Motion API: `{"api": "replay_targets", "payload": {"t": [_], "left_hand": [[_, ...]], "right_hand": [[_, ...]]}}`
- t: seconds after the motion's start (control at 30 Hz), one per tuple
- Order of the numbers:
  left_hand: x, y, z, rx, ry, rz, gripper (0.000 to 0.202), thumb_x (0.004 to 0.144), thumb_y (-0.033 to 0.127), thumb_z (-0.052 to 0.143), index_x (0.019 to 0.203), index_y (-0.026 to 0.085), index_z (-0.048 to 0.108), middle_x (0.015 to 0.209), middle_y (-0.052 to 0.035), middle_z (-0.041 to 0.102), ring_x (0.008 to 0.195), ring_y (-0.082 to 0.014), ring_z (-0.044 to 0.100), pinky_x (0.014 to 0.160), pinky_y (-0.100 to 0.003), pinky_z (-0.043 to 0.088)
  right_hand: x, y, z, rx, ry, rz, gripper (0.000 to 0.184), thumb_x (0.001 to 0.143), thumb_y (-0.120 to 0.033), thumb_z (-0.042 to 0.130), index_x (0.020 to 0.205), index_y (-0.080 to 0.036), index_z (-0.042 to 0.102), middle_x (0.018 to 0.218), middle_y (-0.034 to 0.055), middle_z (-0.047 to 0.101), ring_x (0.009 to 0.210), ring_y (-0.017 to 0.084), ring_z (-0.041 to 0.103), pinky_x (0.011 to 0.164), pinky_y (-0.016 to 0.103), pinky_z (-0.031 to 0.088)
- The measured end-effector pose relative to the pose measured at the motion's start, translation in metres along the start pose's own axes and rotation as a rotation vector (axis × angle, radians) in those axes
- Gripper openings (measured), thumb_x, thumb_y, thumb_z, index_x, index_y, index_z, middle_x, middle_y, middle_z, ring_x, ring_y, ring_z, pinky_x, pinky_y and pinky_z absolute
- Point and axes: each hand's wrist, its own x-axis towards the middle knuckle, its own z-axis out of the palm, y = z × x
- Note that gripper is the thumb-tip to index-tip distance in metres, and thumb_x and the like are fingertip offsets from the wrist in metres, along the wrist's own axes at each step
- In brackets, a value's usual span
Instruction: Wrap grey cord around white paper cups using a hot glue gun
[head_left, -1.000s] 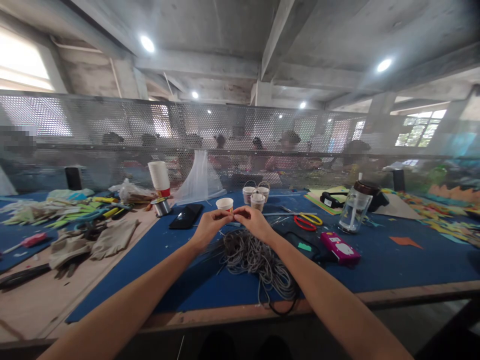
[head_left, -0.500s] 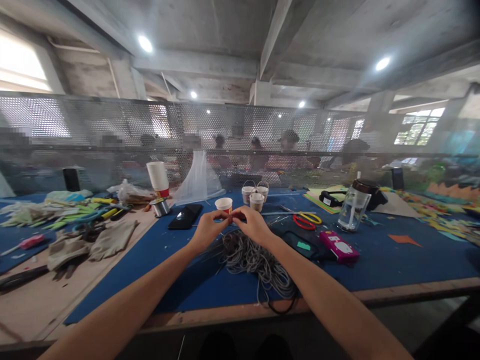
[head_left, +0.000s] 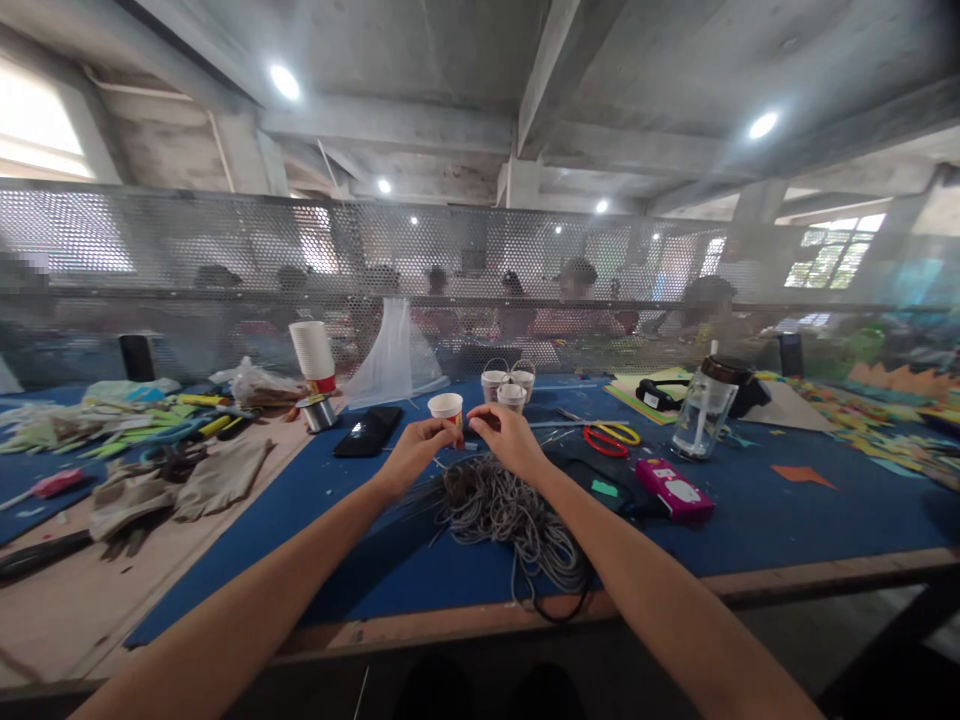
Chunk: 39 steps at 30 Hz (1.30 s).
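Both my hands are raised over a blue mat, fingertips pinched close together. My left hand and my right hand each pinch something thin and small that I cannot make out. Just below them lies a tangled pile of grey cord. A small white paper cup stands right behind my left fingers. Three more small cups with wire handles stand a little farther back.
A black phone, a stack of paper cups, work gloves and green scraps lie left. Red and yellow rings, a pink box and a clear water bottle sit right. A mesh screen with people behind closes the far side.
My hands have risen slightly and the fingertips have drawn a little apart, the right hand lifting its pinch. The cord pile and cups stay where they were.
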Motion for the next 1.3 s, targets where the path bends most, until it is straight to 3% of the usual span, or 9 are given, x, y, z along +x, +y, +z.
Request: {"api": "replay_targets", "payload": {"t": [0.13, 0.3, 0.43, 0.57, 0.67, 0.87, 1.0, 1.13, 1.3], "left_hand": [[-0.003, 0.004, 0.001, -0.082, -0.138, -0.051, 0.021, 0.081, 0.034, 0.058, 0.068, 0.017, 0.063, 0.069, -0.0014, 0.065, 0.071, -0.0162, 0.058, 0.077, -0.029, 0.044], [-0.007, 0.006, 0.001, -0.158, -0.338, -0.12, 0.039, 0.085, 0.043, 0.057, 0.056, 0.017, 0.058, 0.053, -0.0018, 0.057, 0.064, -0.0166, 0.058, 0.07, -0.03, 0.045], [-0.004, 0.003, 0.0, 0.0, -0.234, -0.064, 0.027, 0.079, 0.042, 0.066, 0.076, 0.016, 0.068, 0.068, -0.0028, 0.067, 0.067, -0.0164, 0.06, 0.069, -0.028, 0.045], [-0.001, -0.008, -0.001, 0.296, -0.098, 0.048, 0.025, 0.083, 0.038, 0.058, 0.077, 0.016, 0.068, 0.073, -0.0032, 0.068, 0.071, -0.018, 0.06, 0.071, -0.029, 0.045], [-0.001, -0.014, -0.002, 0.467, -0.082, 0.115, 0.021, 0.078, 0.026, 0.058, 0.093, 0.018, 0.071, 0.085, -0.0045, 0.072, 0.079, -0.0199, 0.063, 0.075, -0.03, 0.046], [-0.002, -0.017, 0.0, 0.601, -0.094, 0.112, 0.019, 0.08, 0.029, 0.057, 0.088, 0.021, 0.072, 0.089, -0.006, 0.073, 0.082, -0.0224, 0.066, 0.074, -0.03, 0.047], [-0.001, -0.019, 0.001, 0.588, -0.097, 0.092, 0.02, 0.079, 0.029, 0.058, 0.089, 0.022, 0.073, 0.089, -0.0061, 0.074, 0.082, -0.0232, 0.066, 0.073, -0.03, 0.046], [-0.001, -0.023, -0.001, 0.634, -0.112, 0.077, 0.021, 0.077, 0.029, 0.06, 0.09, 0.022, 0.074, 0.086, -0.0064, 0.073, 0.079, -0.0238, 0.065, 0.071, -0.031, 0.044], [-0.001, -0.026, -0.001, 0.8, -0.133, 0.039, 0.019, 0.077, 0.03, 0.06, 0.084, 0.023, 0.075, 0.082, -0.0075, 0.072, 0.076, -0.0243, 0.064, 0.068, -0.031, 0.042]], "right_hand": [[0.001, 0.002, -0.002, 0.008, 0.009, 0.024, 0.019, 0.089, -0.029, 0.055, 0.098, -0.018, 0.067, 0.091, 0.0034, 0.071, 0.084, 0.015, 0.066, 0.081, 0.027, 0.049], [0.001, 0.001, -0.005, 0.01, 0.013, 0.04, 0.018, 0.088, -0.029, 0.056, 0.098, -0.018, 0.067, 0.093, 0.0038, 0.072, 0.083, 0.015, 0.066, 0.08, 0.027, 0.05], [0.002, 0.004, -0.005, -0.048, -0.02, 0.02, 0.019, 0.089, -0.029, 0.056, 0.098, -0.017, 0.068, 0.093, 0.0043, 0.072, 0.084, 0.015, 0.065, 0.08, 0.026, 0.048], [0.002, 0.011, -0.007, -0.217, -0.128, 0.002, 0.021, 0.091, -0.031, 0.055, 0.092, -0.017, 0.071, 0.09, 0.0045, 0.072, 0.083, 0.015, 0.064, 0.076, 0.025, 0.045], [0.001, 0.014, -0.011, -0.362, -0.248, 0.021, 0.026, 0.09, -0.037, 0.057, 0.085, -0.018, 0.074, 0.085, 0.0051, 0.072, 0.077, 0.016, 0.063, 0.068, 0.025, 0.041], [-0.002, 0.022, -0.014, -0.384, -0.459, 0.086, 0.022, 0.082, -0.038, 0.066, 0.076, -0.02, 0.075, 0.073, 0.0018, 0.072, 0.067, 0.015, 0.063, 0.058, 0.023, 0.036], [0.0, 0.02, -0.012, -0.371, -0.424, 0.072, 0.014, 0.08, -0.031, 0.068, 0.079, -0.019, 0.075, 0.075, 0.0014, 0.072, 0.069, 0.015, 0.063, 0.06, 0.022, 0.038], [-0.001, 0.012, -0.013, -0.448, -0.343, 0.068, 0.021, 0.088, -0.035, 0.061, 0.086, -0.019, 0.075, 0.085, 0.0055, 0.072, 0.076, 0.017, 0.064, 0.064, 0.025, 0.04], [-0.007, 0.014, -0.013, -0.63, -0.408, 0.065, 0.014, 0.084, -0.031, 0.066, 0.085, -0.022, 0.076, 0.089, 0.0062, 0.07, 0.078, 0.019, 0.063, 0.066, 0.026, 0.041]]}}
